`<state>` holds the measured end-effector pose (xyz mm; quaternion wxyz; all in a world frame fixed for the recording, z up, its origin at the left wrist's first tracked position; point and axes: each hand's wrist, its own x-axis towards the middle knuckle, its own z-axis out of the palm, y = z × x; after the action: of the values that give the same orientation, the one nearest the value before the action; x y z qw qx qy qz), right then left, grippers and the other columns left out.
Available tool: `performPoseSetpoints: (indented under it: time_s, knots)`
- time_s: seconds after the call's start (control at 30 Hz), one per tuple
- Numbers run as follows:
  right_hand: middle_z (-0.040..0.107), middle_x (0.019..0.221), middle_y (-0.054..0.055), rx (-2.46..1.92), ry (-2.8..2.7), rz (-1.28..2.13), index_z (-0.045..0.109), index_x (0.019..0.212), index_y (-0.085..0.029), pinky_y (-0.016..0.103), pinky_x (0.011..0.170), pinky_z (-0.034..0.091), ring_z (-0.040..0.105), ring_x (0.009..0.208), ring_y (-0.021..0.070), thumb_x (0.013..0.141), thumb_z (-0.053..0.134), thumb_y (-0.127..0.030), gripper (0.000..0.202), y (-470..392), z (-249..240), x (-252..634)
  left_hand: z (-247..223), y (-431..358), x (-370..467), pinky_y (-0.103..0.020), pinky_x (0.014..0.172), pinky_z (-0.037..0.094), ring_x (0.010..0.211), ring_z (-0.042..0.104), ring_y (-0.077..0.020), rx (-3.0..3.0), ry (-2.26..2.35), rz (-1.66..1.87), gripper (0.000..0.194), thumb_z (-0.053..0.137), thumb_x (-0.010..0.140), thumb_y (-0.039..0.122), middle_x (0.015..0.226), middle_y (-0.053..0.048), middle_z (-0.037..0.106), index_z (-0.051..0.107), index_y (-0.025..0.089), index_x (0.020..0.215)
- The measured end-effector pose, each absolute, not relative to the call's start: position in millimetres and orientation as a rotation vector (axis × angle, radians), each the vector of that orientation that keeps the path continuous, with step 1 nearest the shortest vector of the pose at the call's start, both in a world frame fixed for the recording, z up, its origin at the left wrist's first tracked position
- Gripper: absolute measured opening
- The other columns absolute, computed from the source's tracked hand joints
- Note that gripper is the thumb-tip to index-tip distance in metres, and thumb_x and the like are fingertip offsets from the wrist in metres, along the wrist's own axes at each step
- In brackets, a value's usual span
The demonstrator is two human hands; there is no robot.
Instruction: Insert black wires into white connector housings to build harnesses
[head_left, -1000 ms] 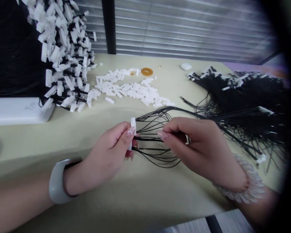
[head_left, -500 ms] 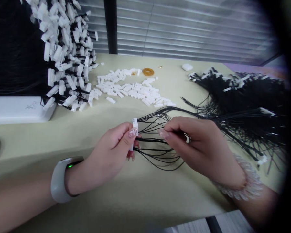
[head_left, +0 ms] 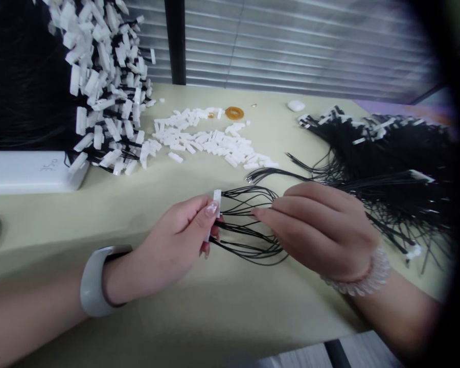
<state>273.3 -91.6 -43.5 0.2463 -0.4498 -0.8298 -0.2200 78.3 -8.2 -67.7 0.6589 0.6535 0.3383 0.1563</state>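
My left hand [head_left: 187,232] pinches a white connector housing [head_left: 217,197] between thumb and fingers, near the middle of the table. Several thin black wires [head_left: 249,191] run out of the housing to the right. They bow apart and come together at my right hand [head_left: 322,225], whose fingers are closed around the bundle. Its thumb and fingertips lie among the wires, and the far ends are hidden by the hand. A separate bunch of black wires with bare metal tips [head_left: 253,176] lies just beyond the housing.
Loose white housings [head_left: 214,143] are scattered behind my hands, beside an amber ring [head_left: 234,113]. A heap of wired white connectors [head_left: 111,102] rises at left by a white device [head_left: 26,173]. Black wires [head_left: 398,163] pile up at right. Blinds [head_left: 291,51] stand behind the table.
My right hand has shifted slightly right and turned over, its knuckles now facing up more. The housing has moved a little right. The loose wire tips behind now show separate from the held wires.
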Motion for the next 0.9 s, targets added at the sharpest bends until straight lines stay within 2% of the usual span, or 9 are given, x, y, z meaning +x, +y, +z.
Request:
performPoseSetpoints:
  time_s: [0.2,0.4,0.63,0.77,0.9]
  knots:
    - [0.059,0.068,0.003,-1.205,-2.312,-0.595,0.058,0.083,-0.017,0.028,0.053,0.04,0.052,0.067,0.0157,0.076,0.058,-0.011,0.009,-90.7,-39.2,267.1,-65.2,-8.8,80.2,-0.018,0.044,0.04,0.05,0.046,-0.0089,1.471,0.757,0.34,0.032,0.037,0.088,0.044,0.064,0.002,0.049,0.047,0.018,0.073]
    - [0.059,0.068,0.002,-1.258,-2.299,-0.513,0.056,0.072,-0.017,0.029,0.056,0.04,0.051,0.069,0.0153,0.076,0.057,-0.012,0.007,-89.8,-45.0,254.9,-60.9,-10.8,78.3,-0.019,0.043,0.035,0.047,0.044,-0.0102,1.589,0.739,0.311,0.031,0.039,0.087,0.041,0.058,0.001,0.049,0.047,0.018,0.067]
    - [0.059,0.072,0.003,-1.316,-2.271,-0.469,0.056,0.075,-0.017,0.029,0.059,0.042,0.052,0.07,0.0156,0.074,0.062,-0.017,0.005,-87.2,-46.6,260.9,-58.4,-10.4,79.3,-0.018,0.046,0.037,0.048,0.045,-0.0086,1.578,0.718,0.353,0.032,0.038,0.089,0.039,0.058,0.002,0.049,0.046,0.017,0.066]
    - [0.058,0.081,0.005,-1.32,-2.148,-0.451,0.057,0.088,-0.018,0.032,0.064,0.043,0.052,0.075,0.0168,0.071,0.064,-0.014,0.019,-93.6,-37.5,266.1,-62.2,-7.8,79.4,-0.018,0.048,0.039,0.051,0.046,-0.0083,1.428,0.758,0.41,0.03,0.04,0.088,0.041,0.062,0.002,0.049,0.048,0.017,0.07]
    - [0.049,0.061,0.001,-1.382,-2.007,-0.353,0.055,0.074,-0.017,0.027,0.052,0.034,0.045,0.057,0.0119,0.07,0.063,-0.012,0.011,-102.2,-25.2,270.7,-70.0,-3.8,80.3,-0.02,0.051,0.043,0.056,0.049,-0.0092,1.246,0.816,0.551,0.026,0.042,0.087,0.041,0.068,0.002,0.049,0.049,0.018,0.078]
